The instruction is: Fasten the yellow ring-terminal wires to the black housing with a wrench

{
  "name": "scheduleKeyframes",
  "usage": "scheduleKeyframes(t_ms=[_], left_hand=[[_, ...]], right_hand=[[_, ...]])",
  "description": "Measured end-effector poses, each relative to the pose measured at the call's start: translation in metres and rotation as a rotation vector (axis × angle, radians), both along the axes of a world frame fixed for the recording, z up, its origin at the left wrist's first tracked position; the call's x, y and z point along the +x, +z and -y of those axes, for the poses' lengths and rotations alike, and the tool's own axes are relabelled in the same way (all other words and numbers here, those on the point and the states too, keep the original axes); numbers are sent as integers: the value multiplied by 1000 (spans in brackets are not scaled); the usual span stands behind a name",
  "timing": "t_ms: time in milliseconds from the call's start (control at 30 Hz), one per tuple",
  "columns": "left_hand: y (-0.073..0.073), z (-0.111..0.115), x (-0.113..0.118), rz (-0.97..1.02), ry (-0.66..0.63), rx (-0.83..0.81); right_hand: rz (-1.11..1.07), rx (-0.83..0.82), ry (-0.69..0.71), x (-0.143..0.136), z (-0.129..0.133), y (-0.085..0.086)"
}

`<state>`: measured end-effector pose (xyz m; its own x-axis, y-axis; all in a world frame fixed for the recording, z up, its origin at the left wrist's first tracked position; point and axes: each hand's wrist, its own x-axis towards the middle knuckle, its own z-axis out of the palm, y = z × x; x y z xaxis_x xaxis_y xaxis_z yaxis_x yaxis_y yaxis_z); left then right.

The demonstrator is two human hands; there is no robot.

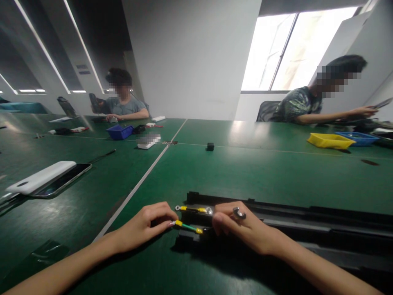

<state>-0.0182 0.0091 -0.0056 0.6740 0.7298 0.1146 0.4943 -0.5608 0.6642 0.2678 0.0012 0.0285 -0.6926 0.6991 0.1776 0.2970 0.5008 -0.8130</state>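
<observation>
My left hand (156, 221) pinches one end of a short green wire (188, 227) with yellow-sleeved lugs at its ends. The wire's other end lies low beside my right fingers. My right hand (238, 225) is closed around a wrench (239, 213); only its shiny metal head shows above the fist, the rest being hidden. Under and beside that hand runs a long black housing (285, 215) with raised side rails. Just above the green wire, a short black cable (193, 209) with yellow sleeves and ring terminals spans the housing's left end.
The green table (159, 180) carries a white power bank (43, 177) and a phone (63, 180) at left. Farther back are a blue bin (119, 132), a small black block (210, 146) and a yellow tray (330, 141). Two people sit at the far side.
</observation>
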Motion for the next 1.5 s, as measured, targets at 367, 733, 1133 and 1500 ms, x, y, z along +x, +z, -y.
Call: scheduleKeyframes(t_ms=[367,733,1133,1500], left_hand=[[0,0,0,12,-12,0],[0,0,1,8,-7,1],[-1,-1,0,29,-8,18],[-3,0,-2,35,-15,-1]], right_hand=[[14,83,-54,-1,-2,1],[-9,-39,-3,1,-1,-2],[-34,51,-20,-1,-3,-4],[-31,-25,-84,1,-1,-2]])
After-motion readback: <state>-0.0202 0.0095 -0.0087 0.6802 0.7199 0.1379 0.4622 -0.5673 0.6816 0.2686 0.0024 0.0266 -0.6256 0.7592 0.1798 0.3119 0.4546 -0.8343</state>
